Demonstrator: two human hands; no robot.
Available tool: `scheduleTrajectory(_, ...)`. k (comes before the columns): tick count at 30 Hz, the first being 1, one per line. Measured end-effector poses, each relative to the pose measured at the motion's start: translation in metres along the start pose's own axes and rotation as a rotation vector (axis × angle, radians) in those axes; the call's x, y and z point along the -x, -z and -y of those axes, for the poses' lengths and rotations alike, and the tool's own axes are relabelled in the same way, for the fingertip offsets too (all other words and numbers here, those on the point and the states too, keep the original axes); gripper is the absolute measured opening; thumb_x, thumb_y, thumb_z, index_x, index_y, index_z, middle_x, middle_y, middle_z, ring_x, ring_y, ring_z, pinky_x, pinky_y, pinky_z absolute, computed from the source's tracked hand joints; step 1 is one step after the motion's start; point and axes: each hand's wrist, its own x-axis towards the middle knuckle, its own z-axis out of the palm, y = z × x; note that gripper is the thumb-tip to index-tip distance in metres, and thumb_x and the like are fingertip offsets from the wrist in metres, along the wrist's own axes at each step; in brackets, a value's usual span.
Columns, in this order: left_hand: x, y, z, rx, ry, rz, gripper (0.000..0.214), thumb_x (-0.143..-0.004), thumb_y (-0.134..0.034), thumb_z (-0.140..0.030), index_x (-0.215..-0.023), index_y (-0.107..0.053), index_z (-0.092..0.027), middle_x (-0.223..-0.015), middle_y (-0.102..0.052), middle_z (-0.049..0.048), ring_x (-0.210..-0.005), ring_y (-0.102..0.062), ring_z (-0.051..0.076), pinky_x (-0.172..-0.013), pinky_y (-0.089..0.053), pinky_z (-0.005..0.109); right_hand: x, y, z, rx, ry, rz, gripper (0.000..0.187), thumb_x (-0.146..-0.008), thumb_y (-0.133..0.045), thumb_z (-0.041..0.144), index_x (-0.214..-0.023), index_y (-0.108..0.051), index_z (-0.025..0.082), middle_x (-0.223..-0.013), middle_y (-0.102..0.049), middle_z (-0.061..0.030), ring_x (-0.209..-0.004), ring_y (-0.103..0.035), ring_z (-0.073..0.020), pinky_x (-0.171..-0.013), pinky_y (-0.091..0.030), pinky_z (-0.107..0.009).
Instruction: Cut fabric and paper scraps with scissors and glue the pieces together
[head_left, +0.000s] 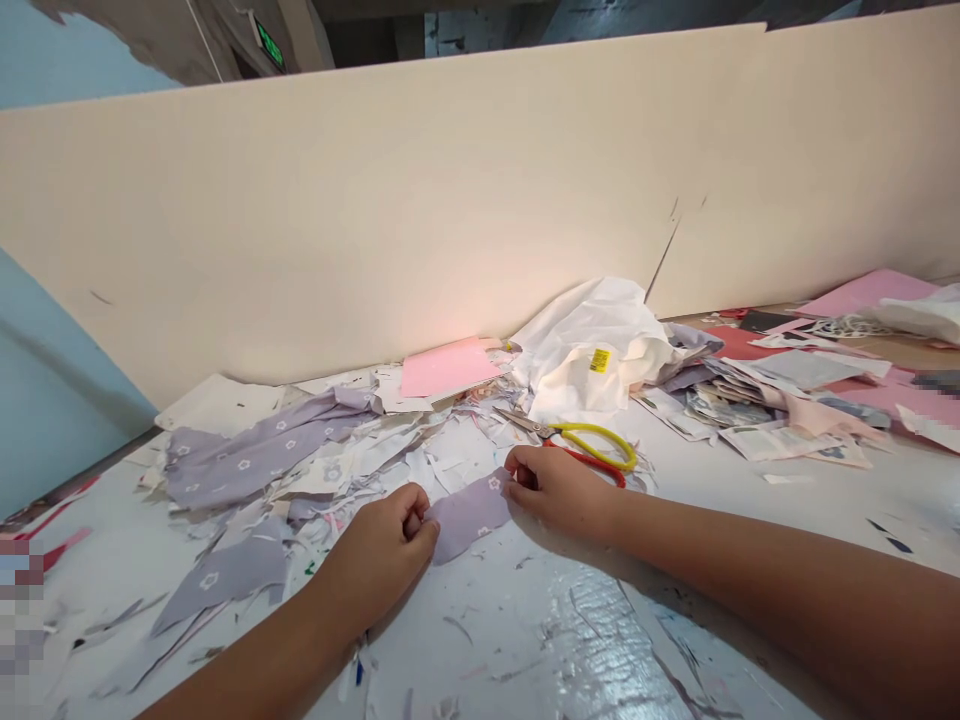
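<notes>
A small piece of lilac fabric (469, 518) with white flower prints is stretched between my hands, just above the white tabletop. My left hand (394, 540) pinches its left end, fingers curled in. At the other end, my right hand (551, 485) grips the upper right edge between thumb and fingers. Scissors (600, 440) with one yellow and one red handle lie right behind my right hand, which hides part of the red handle. Larger lilac flowered fabric scraps (247, 460) lie to the left.
Paper and fabric shreds (427, 450) cover the table behind my hands. A pink sheet (450, 367) and a crumpled white cloth (600, 340) with a yellow label rest against the cream partition (375, 220). Stacked cut pieces (750, 400) and pink and red sheets lie at the right.
</notes>
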Motion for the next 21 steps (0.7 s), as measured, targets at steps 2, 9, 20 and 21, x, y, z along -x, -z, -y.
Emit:
scheduleTrajectory(2,0.0004,0.0006,-0.0013,-0.010,0.003,-0.003,0.011,-0.073,-0.041,-0.031,-0.069,-0.042,-0.022,-0.055,-0.046,-0.0043,-0.053,-0.042,0.013,-0.052,-0.029,0.025,-0.0001,-0.0005,0.0006,0.000,-0.003,-0.002,0.012,-0.077,-0.048,0.027,-0.081,-0.056,0.019,-0.070,-0.060,-0.0011,-0.063,-0.051,-0.0131,-0.053,-0.032,-0.023)
scheduleTrajectory(9,-0.0011,0.0009,-0.0037,-0.047,-0.008,-0.003,0.009,-0.075,-0.040,-0.031,-0.071,-0.042,-0.023,-0.054,-0.046,-0.0058,-0.053,-0.043,0.013,-0.052,-0.028,0.025,0.0004,-0.0014,0.0001,0.008,-0.020,-0.004,0.012,-0.078,-0.049,0.029,-0.083,-0.055,0.020,-0.069,-0.060,-0.0007,-0.062,-0.051,-0.0134,-0.052,-0.032,-0.023)
scheduleTrajectory(20,0.0059,0.0040,0.0059,-0.184,-0.068,-0.174,0.022,-0.082,-0.036,-0.034,-0.095,-0.050,-0.024,-0.071,-0.054,-0.0003,-0.067,-0.055,0.018,-0.060,-0.041,0.030,0.0039,-0.0034,-0.0069,-0.014,0.145,-0.299,0.020,-0.081,-0.045,0.024,-0.099,-0.052,0.019,-0.092,-0.057,-0.0064,-0.080,-0.053,-0.0168,-0.070,-0.041,-0.030)
scheduleTrajectory(21,0.0062,0.0040,0.0060,-0.202,-0.137,-0.185,0.022,-0.082,-0.037,-0.033,-0.093,-0.053,-0.023,-0.080,-0.057,0.0021,-0.075,-0.056,0.019,-0.066,-0.042,0.031,0.0036,-0.0026,-0.0076,0.025,0.230,-0.301,0.017,-0.081,-0.045,0.021,-0.094,-0.055,0.019,-0.094,-0.057,-0.0066,-0.086,-0.052,-0.0177,-0.075,-0.041,-0.031)
